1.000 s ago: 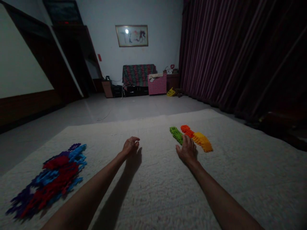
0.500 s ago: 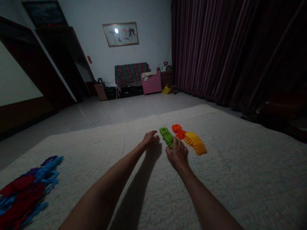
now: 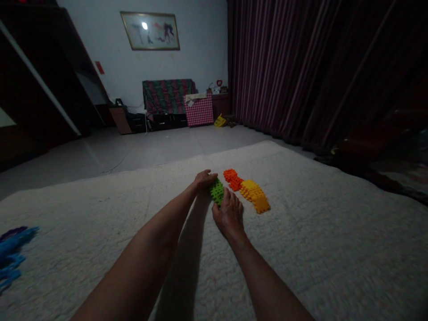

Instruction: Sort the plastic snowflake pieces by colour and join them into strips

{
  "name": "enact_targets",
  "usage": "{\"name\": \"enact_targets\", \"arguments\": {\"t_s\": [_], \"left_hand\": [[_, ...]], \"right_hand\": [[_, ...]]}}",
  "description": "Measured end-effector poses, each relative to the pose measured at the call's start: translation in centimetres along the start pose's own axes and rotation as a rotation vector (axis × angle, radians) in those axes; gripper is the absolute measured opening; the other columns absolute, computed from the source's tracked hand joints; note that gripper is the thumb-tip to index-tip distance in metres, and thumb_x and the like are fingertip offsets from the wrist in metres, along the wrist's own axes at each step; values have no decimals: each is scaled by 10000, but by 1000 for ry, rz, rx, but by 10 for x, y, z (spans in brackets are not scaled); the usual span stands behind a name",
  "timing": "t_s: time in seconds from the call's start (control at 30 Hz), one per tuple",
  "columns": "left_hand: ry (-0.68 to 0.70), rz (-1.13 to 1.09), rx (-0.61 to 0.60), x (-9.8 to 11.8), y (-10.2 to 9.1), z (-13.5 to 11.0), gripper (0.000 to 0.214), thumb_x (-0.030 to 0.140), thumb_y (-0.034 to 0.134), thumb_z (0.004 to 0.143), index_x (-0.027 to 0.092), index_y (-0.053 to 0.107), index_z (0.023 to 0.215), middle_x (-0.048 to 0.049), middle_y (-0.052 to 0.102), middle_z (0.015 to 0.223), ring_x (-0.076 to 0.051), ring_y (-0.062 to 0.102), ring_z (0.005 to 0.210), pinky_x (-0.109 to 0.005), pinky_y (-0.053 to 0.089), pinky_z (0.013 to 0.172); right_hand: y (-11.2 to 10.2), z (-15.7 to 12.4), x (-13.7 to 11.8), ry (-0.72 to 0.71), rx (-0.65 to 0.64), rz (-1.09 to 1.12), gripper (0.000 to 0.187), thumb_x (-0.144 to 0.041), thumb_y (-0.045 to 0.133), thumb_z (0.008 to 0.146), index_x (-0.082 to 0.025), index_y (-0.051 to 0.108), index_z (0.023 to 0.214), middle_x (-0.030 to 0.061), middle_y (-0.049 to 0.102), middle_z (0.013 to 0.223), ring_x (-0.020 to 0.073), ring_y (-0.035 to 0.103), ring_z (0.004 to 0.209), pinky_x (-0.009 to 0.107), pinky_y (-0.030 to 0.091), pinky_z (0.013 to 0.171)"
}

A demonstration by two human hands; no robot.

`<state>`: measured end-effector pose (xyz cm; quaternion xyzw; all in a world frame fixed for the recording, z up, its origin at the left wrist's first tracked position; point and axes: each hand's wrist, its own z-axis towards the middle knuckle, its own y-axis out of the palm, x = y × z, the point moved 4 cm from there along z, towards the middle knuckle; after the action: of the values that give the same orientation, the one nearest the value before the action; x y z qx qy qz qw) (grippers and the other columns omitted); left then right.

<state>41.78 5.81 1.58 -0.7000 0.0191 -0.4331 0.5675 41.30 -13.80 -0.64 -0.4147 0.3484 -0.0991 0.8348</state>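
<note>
The green blocks (image 3: 217, 192) lie on the pale mat (image 3: 301, 232) between both hands: the left hand (image 3: 203, 179) at their far end, the right hand (image 3: 230, 211) over their near end, its fingers curved. Whether either hand's fingers pinch them, I cannot tell. Orange blocks (image 3: 233, 179) and yellow blocks (image 3: 256, 196) lie just to the right.

Framed picture (image 3: 150, 30): I could read no text, there or elsewhere.
Red wall strip (image 3: 100, 67): seemed too dim.
</note>
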Motion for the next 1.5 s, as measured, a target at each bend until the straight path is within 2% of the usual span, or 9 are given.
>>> {"name": "enact_targets", "arguments": {"t_s": [0.1,0.23,0.5,0.73,0.93,1.07,1.23,1.4,1.5], "left_hand": [[100,-19,-80,6,8,-4,528,485,554,877,149,629,1278,-101,675,1271,-224,630,1149,-253,471,948],[161,-80,-100,12,11,-14,487,450,593,858,155,663,1240,-88,702,1218,-218,645,1109,-261,489,943],[186,-316,-22,13,19,-33,509,384,669,823,165,633,1281,-73,737,1107,-198,685,986,-271,541,871],[169,-411,77,5,22,-48,403,340,617,850,156,678,1204,-90,734,1098,-199,679,979,-299,536,886],[114,-454,105,4,22,-68,420,346,570,880,166,638,1253,-83,710,1169,-189,658,1042,-287,514,928],[49,-434,132,-2,14,-84,413,323,564,887,176,622,1269,-72,704,1186,-178,652,1048,-272,499,945],[-9,-369,178,-23,-5,-114,402,331,566,894,203,618,1271,-48,711,1167,-170,645,1066,-270,480,966],[-47,-325,211,-44,-28,-147,398,326,552,906,193,616,1276,-61,714,1170,-171,653,1060,-257,480,950],[-91,-275,214,-61,-48,-167,393,302,545,906,195,620,1277,-62,715,1175,-169,656,1068,-242,474,953]], "right_hand": [[-1,0,-2,7,11,15,635,-280,568,840,-107,366,1417,203,512,1372,325,473,1243,448,341,1036],[-2,1,-2,12,20,27,672,-292,586,824,-102,346,1423,201,506,1391,328,469,1252,445,333,1049],[1,4,1,18,33,7,725,-280,586,795,-90,309,1437,208,538,1345,322,504,1228,426,358,1023],[4,6,2,6,11,-21,772,-288,626,784,-104,291,1455,201,539,1327,317,540,1167,407,376,980],[2,7,1,4,-5,-8,750,-242,630,780,-122,311,1448,193,536,1321,305,568,1121,392,406,932],[1,2,-6,-32,-26,29,726,-248,632,790,-132,333,1442,182,549,1299,305,566,1130,384,415,932],[8,-14,-24,-95,-62,101,751,-297,665,764,-152,352,1431,170,574,1257,308,583,1097,399,441,924],[14,-39,-52,-121,-81,156,714,-307,668,751,-137,399,1390,181,589,1229,316,597,1081,414,466,915],[20,-55,-78,-122,-90,229,682,-316,658,742,-141,428,1359,171,602,1192,318,597,1076,418,474,914]]}}
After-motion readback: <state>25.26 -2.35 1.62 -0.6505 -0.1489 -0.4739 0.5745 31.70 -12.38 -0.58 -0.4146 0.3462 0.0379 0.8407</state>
